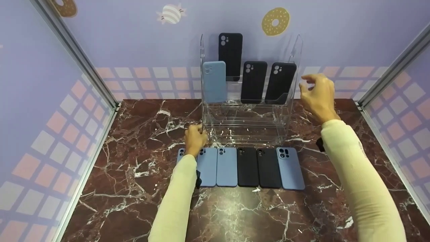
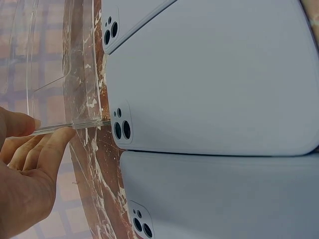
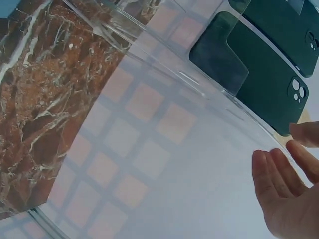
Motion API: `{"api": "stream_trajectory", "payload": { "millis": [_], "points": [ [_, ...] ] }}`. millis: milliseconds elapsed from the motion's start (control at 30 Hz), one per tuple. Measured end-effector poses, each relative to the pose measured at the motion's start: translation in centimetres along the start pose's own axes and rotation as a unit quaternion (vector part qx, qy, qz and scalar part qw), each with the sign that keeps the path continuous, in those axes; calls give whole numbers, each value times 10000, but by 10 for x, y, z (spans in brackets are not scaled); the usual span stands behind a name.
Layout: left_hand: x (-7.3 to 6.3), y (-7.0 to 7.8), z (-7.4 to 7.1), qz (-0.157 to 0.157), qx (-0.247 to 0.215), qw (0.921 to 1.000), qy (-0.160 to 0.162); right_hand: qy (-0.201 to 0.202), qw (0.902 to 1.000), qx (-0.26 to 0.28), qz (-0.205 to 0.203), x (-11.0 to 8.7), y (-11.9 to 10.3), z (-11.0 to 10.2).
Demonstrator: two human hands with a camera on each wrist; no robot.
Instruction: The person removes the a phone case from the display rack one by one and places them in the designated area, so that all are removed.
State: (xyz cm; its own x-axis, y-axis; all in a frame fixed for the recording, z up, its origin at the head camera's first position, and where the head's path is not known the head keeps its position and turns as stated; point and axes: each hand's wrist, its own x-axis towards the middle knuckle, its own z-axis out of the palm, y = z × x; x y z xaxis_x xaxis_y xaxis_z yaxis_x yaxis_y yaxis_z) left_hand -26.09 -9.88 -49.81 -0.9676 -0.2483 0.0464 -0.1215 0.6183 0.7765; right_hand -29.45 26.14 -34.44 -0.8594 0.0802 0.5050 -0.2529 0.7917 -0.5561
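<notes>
A clear stepped display stand [image 1: 247,132] stands on the marbled table against the back wall. My left hand [image 1: 195,139] pinches the stand's lower left edge; in the left wrist view the thumb [image 2: 22,123] lies on one side and the fingers on the other. Beside the stand's upper right side my right hand [image 1: 319,95] is raised, its fingers [image 3: 279,172] loosely bent near the clear side panel and holding nothing visible. On the stand lean a light blue phone case [image 1: 214,82] and three black phone cases, one black case [image 1: 230,55] on the higher tier.
In front of the stand lies a row of phone cases: several blue, such as the rightmost blue case [image 1: 291,169], and two black, including a black case [image 1: 248,168]. Patterned wall panels [image 1: 53,117] enclose the table [image 1: 134,201] at the left, back and right.
</notes>
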Motion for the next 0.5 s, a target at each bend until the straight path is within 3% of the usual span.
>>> {"api": "stream_trajectory", "payload": {
  "millis": [167,500],
  "points": [
    [0,0,0,44,2,10000,-7,22,9990,125,-420,9,-4,6],
    [-1,0,0,58,4,10000,23,-779,9936,131,-803,20,-8,19]
  ]
}}
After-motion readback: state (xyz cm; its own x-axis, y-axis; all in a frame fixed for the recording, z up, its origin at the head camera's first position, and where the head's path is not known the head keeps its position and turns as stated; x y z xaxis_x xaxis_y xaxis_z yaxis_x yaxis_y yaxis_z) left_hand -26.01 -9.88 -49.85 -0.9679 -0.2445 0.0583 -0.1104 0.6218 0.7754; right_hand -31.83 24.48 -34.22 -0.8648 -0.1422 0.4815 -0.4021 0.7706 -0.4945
